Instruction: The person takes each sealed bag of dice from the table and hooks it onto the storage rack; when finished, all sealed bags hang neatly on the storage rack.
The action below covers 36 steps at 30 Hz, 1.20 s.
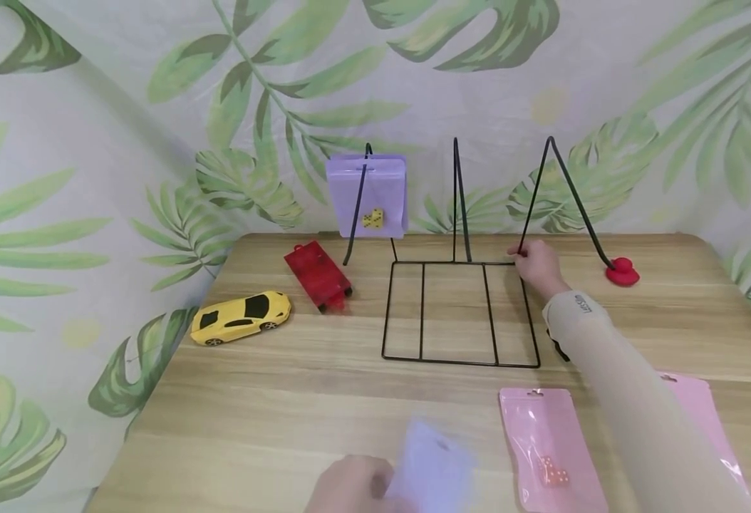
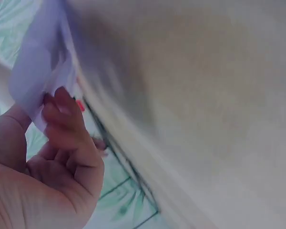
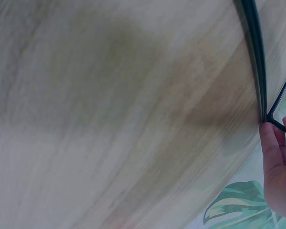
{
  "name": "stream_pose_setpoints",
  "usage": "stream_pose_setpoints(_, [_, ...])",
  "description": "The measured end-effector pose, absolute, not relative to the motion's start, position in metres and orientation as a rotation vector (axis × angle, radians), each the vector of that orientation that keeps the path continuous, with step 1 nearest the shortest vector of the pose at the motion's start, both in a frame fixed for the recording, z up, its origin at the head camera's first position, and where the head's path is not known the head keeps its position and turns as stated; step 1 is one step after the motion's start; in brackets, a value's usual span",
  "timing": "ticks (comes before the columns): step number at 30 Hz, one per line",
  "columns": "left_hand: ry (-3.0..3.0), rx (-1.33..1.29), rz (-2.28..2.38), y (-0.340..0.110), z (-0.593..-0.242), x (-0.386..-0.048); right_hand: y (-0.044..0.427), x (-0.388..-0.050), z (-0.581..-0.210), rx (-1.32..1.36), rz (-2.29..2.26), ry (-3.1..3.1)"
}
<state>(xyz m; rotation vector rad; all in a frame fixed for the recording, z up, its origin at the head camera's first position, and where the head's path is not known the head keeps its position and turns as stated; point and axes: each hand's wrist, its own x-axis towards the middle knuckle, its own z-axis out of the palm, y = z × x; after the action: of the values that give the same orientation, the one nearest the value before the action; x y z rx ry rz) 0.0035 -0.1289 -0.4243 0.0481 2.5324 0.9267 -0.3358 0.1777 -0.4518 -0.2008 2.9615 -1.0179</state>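
Nearest, the left hand (image 1: 356,488), cut off by the head view's lower edge, pinches a flat purple plastic pouch (image 1: 433,470) above the wooden table (image 1: 254,442); blur obscures its contents, and its slotted end points away, toward the black wire rack (image 1: 459,362). A beige sleeve (image 1: 625,399) partly hides a pink plastic pouch (image 1: 702,413). Farther, the right hand (image 1: 540,268) pinches the rack's back right corner, its bent prongs pointing up.
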Motion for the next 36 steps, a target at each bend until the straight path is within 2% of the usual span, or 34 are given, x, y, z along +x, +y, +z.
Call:
stream_pose_setpoints(9, [2.561, 0.092, 1.422, -0.139, -0.372, -0.024, 0.178, -0.336, -0.450, -0.193, -1.008, 2.947])
stream_pose_setpoints(18, [2.461, 0.040, 1.991, -0.108, -0.354, -0.074, 0.177, -0.337, -0.450, -0.227, -1.015, 2.968])
stream_pose_setpoints(25, [2.476, 0.170, 2.079, -0.090, -0.348, -0.103, 0.176, -0.336, -0.450, -0.222, -1.051, 2.968])
stream_pose_setpoints(36, [2.502, 0.268, 2.078, -0.084, -0.347, -0.122, 0.178, -0.335, -0.450, -0.288, -1.038, 3.013])
